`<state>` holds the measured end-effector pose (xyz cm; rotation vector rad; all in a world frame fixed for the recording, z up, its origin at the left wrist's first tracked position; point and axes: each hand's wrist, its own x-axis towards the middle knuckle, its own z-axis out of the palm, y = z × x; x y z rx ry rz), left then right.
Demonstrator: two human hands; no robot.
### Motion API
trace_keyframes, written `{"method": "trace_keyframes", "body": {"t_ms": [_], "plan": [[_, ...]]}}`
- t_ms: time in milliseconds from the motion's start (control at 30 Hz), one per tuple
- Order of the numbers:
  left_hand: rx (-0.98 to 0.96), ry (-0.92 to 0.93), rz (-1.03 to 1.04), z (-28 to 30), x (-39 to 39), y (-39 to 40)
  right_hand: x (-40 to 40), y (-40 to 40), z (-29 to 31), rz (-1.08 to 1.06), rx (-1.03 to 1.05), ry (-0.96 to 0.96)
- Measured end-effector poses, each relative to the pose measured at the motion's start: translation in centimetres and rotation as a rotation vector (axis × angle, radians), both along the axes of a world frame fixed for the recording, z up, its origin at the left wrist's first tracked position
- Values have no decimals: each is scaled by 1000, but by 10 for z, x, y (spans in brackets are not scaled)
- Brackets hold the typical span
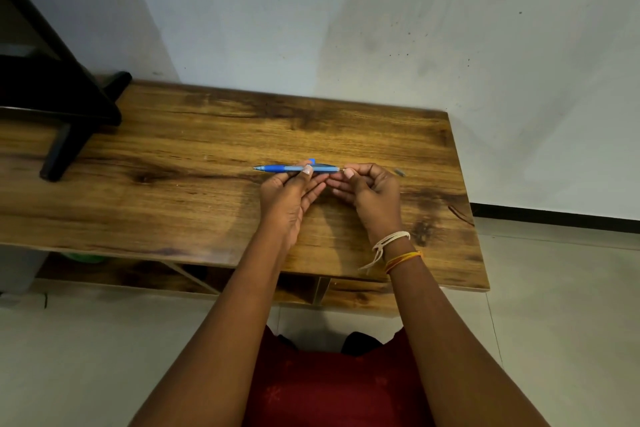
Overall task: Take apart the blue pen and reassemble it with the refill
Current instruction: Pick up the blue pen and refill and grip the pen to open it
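The blue pen point(287, 168) lies level above the wooden table point(194, 163), its tip pointing left. My left hand point(289, 194) pinches the translucent barrel near its middle between thumb and fingers. My right hand point(370, 189) pinches the thin refill end point(343, 169) that sticks out of the barrel's right end. A small blue piece point(311, 161) shows just behind my left thumb. A small grey part point(400, 172) lies on the table to the right of my right hand.
A black stand point(69, 114) rests on the table's far left. A white wall rises right behind the table. The table's right edge point(465, 198) drops to a tiled floor. Shelves sit under the tabletop.
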<state>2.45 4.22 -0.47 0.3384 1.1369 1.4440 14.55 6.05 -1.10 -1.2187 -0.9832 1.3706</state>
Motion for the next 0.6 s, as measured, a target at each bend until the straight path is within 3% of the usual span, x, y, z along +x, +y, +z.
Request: {"method": "trace_keyframes", "body": {"t_ms": [67,167,233,600], "plan": [[-3,1,-1,1,0,-1,5,-2,0,-32,32,-132],[-7,6,-9,0,-2,-1,25,-3,-3,-192,185,-691],[-4,6,-16,1,-2,-1,41,-4,-2,-291,164,-871],[2,36,-42,0,2,-1,63,-5,3,-315,10,-862]]}}
